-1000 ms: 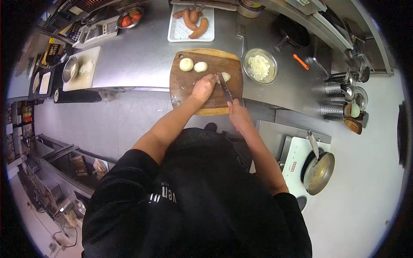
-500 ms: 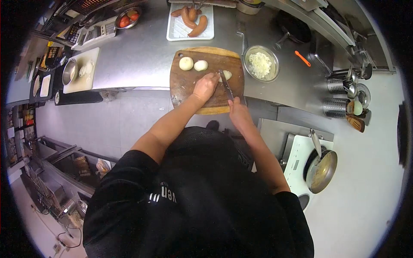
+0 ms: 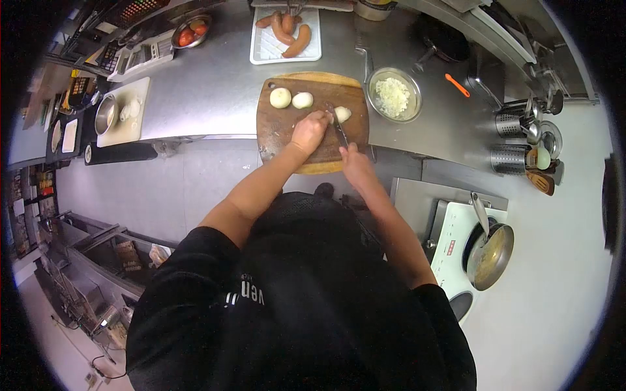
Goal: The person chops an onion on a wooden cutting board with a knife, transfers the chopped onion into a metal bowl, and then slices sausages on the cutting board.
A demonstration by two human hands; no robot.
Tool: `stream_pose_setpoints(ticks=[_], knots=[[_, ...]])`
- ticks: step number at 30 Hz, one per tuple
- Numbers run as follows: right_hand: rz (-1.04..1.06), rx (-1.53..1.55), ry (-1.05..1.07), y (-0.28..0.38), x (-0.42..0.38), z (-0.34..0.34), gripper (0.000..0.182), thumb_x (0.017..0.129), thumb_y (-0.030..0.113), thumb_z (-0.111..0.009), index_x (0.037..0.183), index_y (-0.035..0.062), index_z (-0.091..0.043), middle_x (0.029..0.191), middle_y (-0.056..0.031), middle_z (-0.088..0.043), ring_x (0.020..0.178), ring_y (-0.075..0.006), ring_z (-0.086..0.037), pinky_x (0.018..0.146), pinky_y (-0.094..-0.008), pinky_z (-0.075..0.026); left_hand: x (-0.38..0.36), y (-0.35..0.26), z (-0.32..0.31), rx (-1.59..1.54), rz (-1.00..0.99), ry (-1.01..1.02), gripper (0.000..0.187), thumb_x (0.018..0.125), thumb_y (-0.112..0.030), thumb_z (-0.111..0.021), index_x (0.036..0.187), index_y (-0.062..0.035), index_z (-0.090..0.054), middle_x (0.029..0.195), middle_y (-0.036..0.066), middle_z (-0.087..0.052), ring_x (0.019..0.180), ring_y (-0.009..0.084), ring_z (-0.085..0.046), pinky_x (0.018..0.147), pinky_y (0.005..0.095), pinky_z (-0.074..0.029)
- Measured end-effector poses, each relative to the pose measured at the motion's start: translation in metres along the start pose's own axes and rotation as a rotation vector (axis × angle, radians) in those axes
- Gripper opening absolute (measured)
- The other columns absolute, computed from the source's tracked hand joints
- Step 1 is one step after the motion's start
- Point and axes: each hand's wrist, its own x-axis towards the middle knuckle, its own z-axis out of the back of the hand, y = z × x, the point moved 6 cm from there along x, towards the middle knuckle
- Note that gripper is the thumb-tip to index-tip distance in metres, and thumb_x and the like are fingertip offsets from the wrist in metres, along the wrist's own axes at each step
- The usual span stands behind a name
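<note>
On the wooden cutting board, my left hand has its fingers curled down on a pale onion piece, mostly covered by the fingertips. My right hand is closed around the handle of a kitchen knife, whose blade runs up beside the left fingertips. Just right of the blade lies a cut piece of onion. Two peeled onions, one left and one right, sit at the board's upper left. A bowl of chopped onion stands right of the board.
Sausages lie on a white tray behind the board. A bowl of tomatoes is at far left. An orange-handled tool lies on the right of the counter. A frying pan sits on the cooktop by my right elbow.
My right hand and the knife have shifted slightly left. The onion piece right of the blade shows more rounded now. My left hand stays nearly in place.
</note>
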Motion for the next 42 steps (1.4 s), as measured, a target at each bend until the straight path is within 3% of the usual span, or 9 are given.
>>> stream_pose_setpoints(ticks=[9,11,13,16,21,25,27,32,42], knots=[[-0.162,0.139,-0.12,-0.049,-0.024,0.04,0.039,0.098,0.036,-0.035,0.105,-0.0002,-0.046,0.091,-0.0341,-0.059,0.09,-0.0522,-0.056,0.078,-0.0575,-0.042,0.041,-0.004,0.013,-0.08,-0.178,0.185,0.046,0.081,-0.002,-0.044,0.127,-0.0088,-0.048,0.133,0.014,-0.046,0.119,0.0329,-0.048,0.097,0.0388,-0.044],[-0.162,0.123,-0.106,-0.052,-0.023,0.037,0.039,0.098,0.037,-0.034,0.105,-0.0002,-0.046,0.092,-0.0343,-0.059,0.09,-0.0521,-0.056,0.079,-0.0575,-0.042,0.051,-0.026,0.004,0.145,-0.663,0.255,0.052,0.081,-0.001,-0.045,0.132,-0.0113,-0.045,0.138,0.01,-0.043,0.124,0.0311,-0.045,0.101,0.0393,-0.041],[-0.165,0.108,-0.091,-0.056,-0.022,0.037,0.04,0.098,0.037,-0.034,0.106,-0.0002,-0.046,0.093,-0.0345,-0.059,0.091,-0.052,-0.056,0.08,-0.0575,-0.042,0.059,-0.031,-0.003,0.102,-0.727,0.387,0.064,0.07,0.006,-0.056,0.132,-0.0071,-0.045,0.137,0.011,-0.045,0.122,0.0323,-0.047,0.1,0.0386,-0.042],[-0.135,0.118,-0.084,-0.055,-0.016,0.037,0.04,0.098,0.037,-0.034,0.106,-0.0003,-0.046,0.092,-0.0339,-0.059,0.091,-0.0517,-0.056,0.08,-0.0572,-0.042,0.057,-0.014,-0.02,0.085,-0.468,0.751,0.06,0.071,0.001,-0.061,0.129,-0.0067,-0.048,0.13,0.013,-0.05,0.115,0.0364,-0.051,0.096,0.0398,-0.045],[-0.042,0.109,-0.083,-0.04,-0.006,0.024,0.039,0.098,0.035,-0.034,0.104,-0.0005,-0.047,0.086,-0.0317,-0.061,0.086,-0.0506,-0.058,0.078,-0.0573,-0.043,0.031,0.001,0.006,0.061,0.02,0.102,0.054,0.073,-0.019,-0.072,0.12,0.0014,-0.054,0.107,0.021,-0.055,0.095,0.0385,-0.056,0.086,0.0427,-0.046],[-0.027,0.085,-0.056,-0.027,0.004,0.011,0.037,0.098,0.034,-0.033,0.102,-0.0005,-0.047,0.083,-0.0317,-0.061,0.083,-0.0498,-0.058,0.076,-0.0577,-0.043,0.013,-0.011,0.0,0.086,0.253,0.041,0.06,0.074,-0.024,-0.073,0.122,0.0052,-0.051,0.104,0.022,-0.055,0.097,0.04,-0.054,0.086,0.0436,-0.046],[0.062,0.058,-0.118,-0.027,0.01,0.006,0.038,0.099,0.036,-0.032,0.103,0.0002,-0.045,0.073,-0.0268,-0.061,0.053,-0.0399,-0.06,0.042,-0.0451,-0.049,0.012,-0.008,0.001,0.076,0.26,0.03,0.06,0.075,-0.023,-0.072,0.124,0.0032,-0.05,0.105,0.022,-0.054,0.097,0.0399,-0.054,0.086,0.0436,-0.046],[0.068,0.066,-0.121,-0.025,0.004,0.013,0.036,0.099,0.035,-0.033,0.104,0.0005,-0.044,0.073,-0.0275,-0.06,0.054,-0.0399,-0.06,0.04,-0.0444,-0.049,0.016,-0.008,0.011,0.046,0.122,0.096,0.05,0.078,-0.017,-0.068,0.126,-0.0127,-0.055,0.1,0.022,-0.054,0.094,0.0388,-0.055,0.082,0.044,-0.047],[-0.074,0.183,-0.043,-0.001,-0.017,0.018,0.037,0.099,0.034,-0.032,0.104,-0.0011,-0.043,0.079,-0.0285,-0.061,0.053,-0.039,-0.061,0.035,-0.0415,-0.049,0.021,-0.011,0.006,0.004,0.104,0.125,0.034,0.082,-0.021,-0.063,0.114,-0.0122,-0.064,0.095,0.02,-0.054,0.089,0.0386,-0.056,0.078,0.0443,-0.048]])
